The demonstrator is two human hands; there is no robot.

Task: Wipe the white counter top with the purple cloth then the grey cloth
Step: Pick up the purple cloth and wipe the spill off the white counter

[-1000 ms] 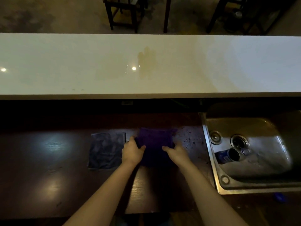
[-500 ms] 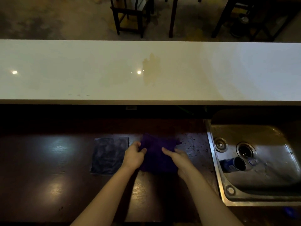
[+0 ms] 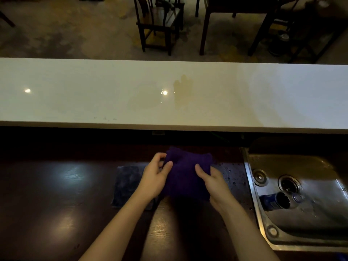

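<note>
The purple cloth (image 3: 186, 174) is bunched between both hands, lifted a little above the dark wooden lower counter (image 3: 56, 194). My left hand (image 3: 154, 176) pinches its left edge, and my right hand (image 3: 212, 183) grips its right edge. The grey cloth (image 3: 126, 183) lies flat on the dark counter just left of my left hand, partly hidden by that wrist. The long white counter top (image 3: 94, 95) runs across the view above the hands, with a yellowish wet stain (image 3: 181, 91) near its middle.
A steel sink (image 3: 301, 194) sits at the right with a blue can (image 3: 273, 201) lying inside it. Water drops speckle the dark counter beside the sink. Dark wooden chairs (image 3: 158, 21) and table legs stand on the floor beyond the white counter.
Both hands have closed on the purple cloth and raised it off the dark counter, crumpling it. The view has tilted up, showing more floor and chairs.
</note>
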